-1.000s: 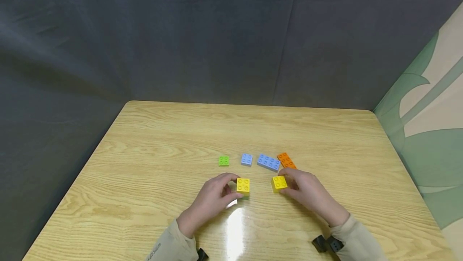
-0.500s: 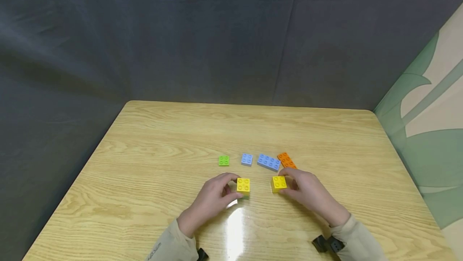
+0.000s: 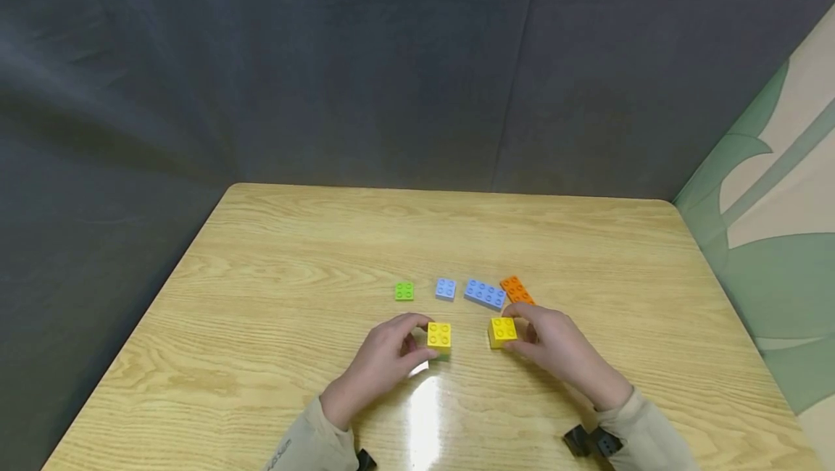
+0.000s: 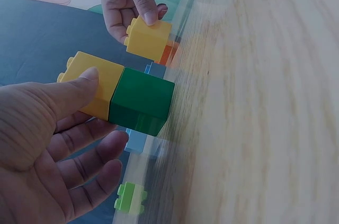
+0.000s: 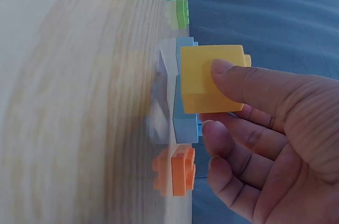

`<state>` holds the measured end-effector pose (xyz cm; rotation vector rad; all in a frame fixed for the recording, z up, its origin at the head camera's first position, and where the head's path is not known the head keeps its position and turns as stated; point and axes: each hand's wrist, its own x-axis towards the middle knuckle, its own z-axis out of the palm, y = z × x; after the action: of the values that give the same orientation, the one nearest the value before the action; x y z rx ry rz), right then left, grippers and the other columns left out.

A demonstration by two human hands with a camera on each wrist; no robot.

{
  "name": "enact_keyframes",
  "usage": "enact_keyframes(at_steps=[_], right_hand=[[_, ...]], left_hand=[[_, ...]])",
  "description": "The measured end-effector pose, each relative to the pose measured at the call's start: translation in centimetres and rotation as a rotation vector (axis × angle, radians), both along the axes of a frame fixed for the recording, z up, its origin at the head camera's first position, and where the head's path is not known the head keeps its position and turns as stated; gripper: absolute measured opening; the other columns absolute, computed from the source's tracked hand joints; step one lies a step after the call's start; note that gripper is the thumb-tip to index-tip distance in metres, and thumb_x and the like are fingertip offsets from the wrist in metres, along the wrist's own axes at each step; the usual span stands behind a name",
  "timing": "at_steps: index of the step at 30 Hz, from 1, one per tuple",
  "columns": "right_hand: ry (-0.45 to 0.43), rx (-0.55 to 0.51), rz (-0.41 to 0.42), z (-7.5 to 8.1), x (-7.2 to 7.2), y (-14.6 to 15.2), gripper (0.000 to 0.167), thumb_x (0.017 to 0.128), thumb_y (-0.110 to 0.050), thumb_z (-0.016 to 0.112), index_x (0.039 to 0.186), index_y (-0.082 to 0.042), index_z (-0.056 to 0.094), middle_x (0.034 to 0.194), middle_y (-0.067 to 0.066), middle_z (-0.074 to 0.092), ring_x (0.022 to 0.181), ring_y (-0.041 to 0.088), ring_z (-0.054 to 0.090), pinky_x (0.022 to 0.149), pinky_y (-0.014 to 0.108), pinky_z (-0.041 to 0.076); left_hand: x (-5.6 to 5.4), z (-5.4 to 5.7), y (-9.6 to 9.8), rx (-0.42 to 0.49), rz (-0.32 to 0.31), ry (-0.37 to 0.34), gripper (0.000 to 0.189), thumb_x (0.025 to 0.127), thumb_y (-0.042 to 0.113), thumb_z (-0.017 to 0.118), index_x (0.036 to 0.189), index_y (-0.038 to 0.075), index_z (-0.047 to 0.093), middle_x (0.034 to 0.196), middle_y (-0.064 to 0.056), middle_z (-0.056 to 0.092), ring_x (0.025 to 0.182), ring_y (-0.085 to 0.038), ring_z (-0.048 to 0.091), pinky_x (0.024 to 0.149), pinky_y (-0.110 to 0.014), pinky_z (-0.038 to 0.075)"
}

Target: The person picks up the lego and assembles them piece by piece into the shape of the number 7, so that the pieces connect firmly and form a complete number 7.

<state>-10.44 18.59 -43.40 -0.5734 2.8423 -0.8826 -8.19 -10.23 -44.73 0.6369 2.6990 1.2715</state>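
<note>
My left hand pinches a two-brick stack at its upper part, a yellow 2x2 toy brick with studs up. Under that brick is a dark green one, its lower end right at the tabletop; from the head only a sliver of green shows. To the right, my right hand holds a second yellow 2x2 brick upright between thumb and fingers. The right wrist view puts this brick's underside close over the wood. A short gap separates the stack from the second yellow brick.
Beyond the hands lie a thin lime green 2x2 brick, a small blue 2x2 brick, a longer blue 2x4 brick and an orange brick, partly behind the right fingers. A dark curtain hangs past the table's far edge.
The yellow brick in my right hand has turned slightly and sits squarer to the head view. Both hands and the other bricks stay where they were.
</note>
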Motion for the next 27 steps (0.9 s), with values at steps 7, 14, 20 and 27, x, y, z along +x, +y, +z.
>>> enact_keyframes(at_steps=[7,14,20,27], right_hand=[[0.007,-0.014,0.010,0.1,0.0,0.0,0.036,0.079,-0.015,0.082,0.111,-0.012,0.065,0.062,-0.009,0.049,0.054,0.007,0.041,0.047,0.022,0.037],[0.005,-0.014,0.012,0.1,0.0,0.0,0.036,0.080,-0.016,0.081,0.112,-0.012,0.065,0.062,-0.009,0.049,0.054,0.006,0.041,0.047,0.022,0.037],[0.001,-0.018,0.007,0.5,0.0,-0.3,0.038,0.080,-0.015,0.081,0.114,-0.011,0.065,0.066,-0.008,0.052,0.057,0.008,0.044,0.048,0.022,0.039],[0.006,-0.027,-0.004,1.1,0.0,-0.5,0.038,0.081,-0.014,0.080,0.116,-0.009,0.064,0.068,-0.007,0.053,0.058,0.009,0.046,0.046,0.022,0.041]], left_hand=[[0.0,0.0,0.0,-0.001,-0.002,0.010,0.038,0.088,0.031,0.073,0.121,0.017,0.062,0.105,0.009,0.063,0.074,-0.002,0.055,0.064,-0.020,0.050],[0.1,0.0,0.0,-0.006,-0.001,0.023,0.038,0.087,0.030,0.074,0.121,0.016,0.063,0.104,0.009,0.063,0.074,-0.002,0.055,0.063,-0.019,0.050],[0.1,-0.1,0.0,0.003,-0.007,0.030,0.040,0.087,0.032,0.073,0.121,0.014,0.062,0.103,0.009,0.063,0.074,-0.003,0.055,0.062,-0.019,0.050],[0.0,0.0,0.0,0.000,-0.005,0.026,0.039,0.087,0.030,0.074,0.121,0.015,0.063,0.101,0.010,0.063,0.074,-0.002,0.055,0.062,-0.019,0.050]])
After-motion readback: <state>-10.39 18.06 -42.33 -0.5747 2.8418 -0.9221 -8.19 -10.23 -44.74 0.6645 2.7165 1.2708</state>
